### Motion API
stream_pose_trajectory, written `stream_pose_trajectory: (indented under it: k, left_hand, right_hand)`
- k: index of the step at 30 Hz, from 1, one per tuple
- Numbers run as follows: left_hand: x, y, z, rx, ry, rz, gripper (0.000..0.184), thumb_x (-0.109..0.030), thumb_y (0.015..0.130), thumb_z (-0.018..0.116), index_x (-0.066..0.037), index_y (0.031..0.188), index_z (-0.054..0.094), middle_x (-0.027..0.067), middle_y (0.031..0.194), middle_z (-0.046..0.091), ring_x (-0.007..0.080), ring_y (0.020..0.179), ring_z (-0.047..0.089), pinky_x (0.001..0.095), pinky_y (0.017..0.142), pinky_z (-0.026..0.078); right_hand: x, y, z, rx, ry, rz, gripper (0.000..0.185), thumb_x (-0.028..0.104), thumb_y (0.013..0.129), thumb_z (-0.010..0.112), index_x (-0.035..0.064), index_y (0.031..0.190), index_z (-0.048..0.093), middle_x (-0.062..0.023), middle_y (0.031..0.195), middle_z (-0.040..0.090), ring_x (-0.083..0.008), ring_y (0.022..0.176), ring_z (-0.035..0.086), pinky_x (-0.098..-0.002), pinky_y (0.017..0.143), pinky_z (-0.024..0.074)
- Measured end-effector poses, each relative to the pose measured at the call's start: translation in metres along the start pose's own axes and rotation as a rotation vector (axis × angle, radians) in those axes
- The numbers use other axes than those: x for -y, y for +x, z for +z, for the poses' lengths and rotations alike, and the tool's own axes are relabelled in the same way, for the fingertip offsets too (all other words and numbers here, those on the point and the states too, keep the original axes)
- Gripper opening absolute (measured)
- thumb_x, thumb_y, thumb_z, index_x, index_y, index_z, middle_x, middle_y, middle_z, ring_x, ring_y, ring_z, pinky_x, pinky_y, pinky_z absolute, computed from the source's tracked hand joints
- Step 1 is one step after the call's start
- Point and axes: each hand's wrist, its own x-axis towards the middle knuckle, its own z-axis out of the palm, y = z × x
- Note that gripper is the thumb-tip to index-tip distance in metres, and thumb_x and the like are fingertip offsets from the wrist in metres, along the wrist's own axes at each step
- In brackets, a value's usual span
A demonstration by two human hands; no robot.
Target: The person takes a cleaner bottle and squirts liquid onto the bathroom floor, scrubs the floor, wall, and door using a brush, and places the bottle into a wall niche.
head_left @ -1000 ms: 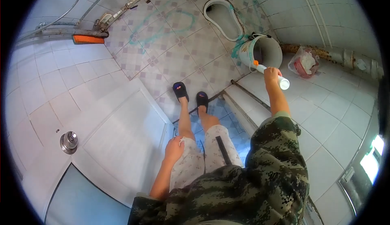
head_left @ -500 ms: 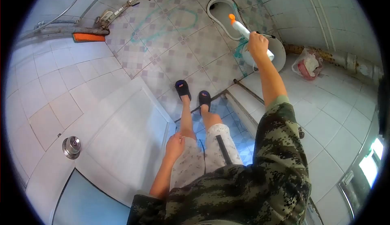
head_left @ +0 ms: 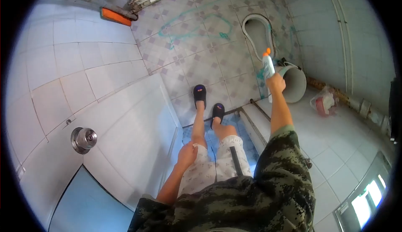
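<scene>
A white bottle (head_left: pixel 268 66) with an orange nozzle is in my right hand (head_left: pixel 276 83), its fingers wrapped round the lower part and the nozzle pointing away from me. Just beyond it lies the squat toilet (head_left: pixel 246 33) in the floor, and a white bucket (head_left: pixel 300 85) is beside the hand on the right. Green-blue liquid (head_left: pixel 224 35) is streaked over the tiles left of the toilet. My left hand (head_left: pixel 187 154) is closed at the leg of my light shorts; whatever its fingers hold is too small to make out.
The white door (head_left: pixel 125 135) with a round knob (head_left: pixel 83 140) stands at the left. An orange object (head_left: pixel 116 17) is by the wall pipes. On the right ledge lies a plastic bag (head_left: pixel 324 102) with something red, near a rusty pipe (head_left: pixel 317 83).
My right hand moved from beside the bucket to over the toilet side, and the bottle's nozzle swung up and away from me. The view has shifted, so the floor sits lower and further right.
</scene>
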Motion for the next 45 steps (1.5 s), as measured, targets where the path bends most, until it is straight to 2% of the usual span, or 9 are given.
stream_pose_trajectory:
  k: [3, 7, 15, 24, 26, 27, 30, 36, 45]
  left_hand:
    - [0.006, 0.004, 0.003, 0.034, -0.067, -0.053, 0.032, -0.021, 0.087, 0.052, 0.0, 0.111, 0.056, 0.0234, 0.101, 0.062, 0.0388, 0.096, 0.058, 0.0456, 0.083, 0.045]
    - [0.01, 0.007, 0.005, -0.013, -0.074, -0.028, 0.031, -0.022, 0.088, 0.051, 0.0, 0.11, 0.056, 0.0239, 0.1, 0.062, 0.0395, 0.094, 0.058, 0.0457, 0.083, 0.045]
    - [0.004, 0.018, -0.014, -0.104, -0.253, 0.003, 0.03, -0.024, 0.091, 0.049, -0.001, 0.109, 0.057, 0.0233, 0.1, 0.062, 0.0392, 0.094, 0.058, 0.0435, 0.082, 0.046]
    - [0.019, 0.025, -0.025, -0.261, -0.356, -0.037, 0.026, -0.026, 0.091, 0.053, -0.006, 0.107, 0.057, 0.0191, 0.09, 0.065, 0.0341, 0.084, 0.063, 0.0389, 0.074, 0.05]
    - [0.026, 0.026, -0.021, -0.307, -0.429, -0.057, 0.026, -0.027, 0.091, 0.053, -0.006, 0.107, 0.057, 0.019, 0.09, 0.065, 0.0339, 0.084, 0.063, 0.0394, 0.074, 0.05]
    - [0.02, 0.024, -0.031, -0.283, -0.47, -0.079, 0.028, -0.024, 0.09, 0.05, -0.002, 0.107, 0.057, 0.0232, 0.093, 0.063, 0.0397, 0.091, 0.06, 0.0437, 0.078, 0.047]
    - [0.022, 0.028, -0.026, -0.33, -0.432, -0.088, 0.025, -0.027, 0.091, 0.052, -0.007, 0.107, 0.057, 0.0186, 0.09, 0.065, 0.034, 0.084, 0.064, 0.0408, 0.074, 0.05]
    - [0.01, 0.04, -0.021, -0.313, -0.414, -0.074, 0.027, -0.029, 0.092, 0.051, -0.006, 0.104, 0.057, 0.019, 0.09, 0.065, 0.0349, 0.084, 0.063, 0.0419, 0.073, 0.049]
    - [-0.036, 0.068, -0.03, -0.257, -0.323, -0.089, 0.029, -0.028, 0.091, 0.05, -0.004, 0.106, 0.057, 0.0202, 0.093, 0.064, 0.0389, 0.089, 0.06, 0.0449, 0.077, 0.047]
  right_hand:
    - [0.026, -0.011, 0.011, 0.075, -0.054, 0.039, 0.032, 0.023, 0.072, 0.065, 0.0074, 0.099, 0.066, -0.0141, 0.1, 0.066, -0.0312, 0.099, 0.062, -0.04, 0.082, 0.0496]
    - [0.109, -0.035, 0.008, 0.111, 0.029, -0.172, 0.033, 0.024, 0.069, 0.065, 0.0075, 0.098, 0.066, -0.0136, 0.096, 0.067, -0.0315, 0.093, 0.064, -0.0398, 0.079, 0.0505]
    - [0.316, -0.116, -0.009, -0.04, 0.068, -0.828, 0.013, 0.011, 0.074, 0.059, 0.0076, 0.085, 0.064, -0.0097, 0.082, 0.068, -0.0288, 0.079, 0.067, -0.0376, 0.067, 0.0531]
    - [0.399, -0.159, 0.055, -0.043, -0.158, -1.123, 0.008, 0.01, 0.076, 0.058, 0.0115, 0.082, 0.062, -0.0043, 0.083, 0.065, -0.0249, 0.077, 0.066, -0.0381, 0.061, 0.0516]
    - [0.421, -0.142, 0.059, -0.359, 0.047, -1.198, 0.004, 0.013, 0.077, 0.057, 0.0122, 0.078, 0.061, -0.0036, 0.078, 0.062, -0.025, 0.075, 0.065, -0.0388, 0.061, 0.0498]
    - [0.431, -0.134, 0.05, -0.401, 0.087, -1.152, 0.004, 0.014, 0.077, 0.056, 0.0126, 0.077, 0.06, -0.0038, 0.077, 0.062, -0.0246, 0.074, 0.064, -0.0388, 0.061, 0.049]
    - [0.447, -0.098, 0.0, -0.433, 0.046, -1.039, 0.007, 0.014, 0.078, 0.055, 0.0117, 0.078, 0.061, -0.0049, 0.075, 0.062, -0.0243, 0.073, 0.064, -0.0395, 0.061, 0.0484]
    - [0.4, -0.034, -0.051, -0.403, 0.036, -0.802, 0.011, 0.012, 0.076, 0.058, 0.0088, 0.084, 0.064, -0.0077, 0.078, 0.065, -0.0247, 0.076, 0.065, -0.0379, 0.063, 0.0492]
    - [0.42, -0.002, -0.097, -0.142, 0.212, -0.617, 0.012, 0.015, 0.075, 0.062, 0.0099, 0.083, 0.069, -0.0107, 0.085, 0.069, -0.0282, 0.084, 0.068, -0.0367, 0.073, 0.0529]
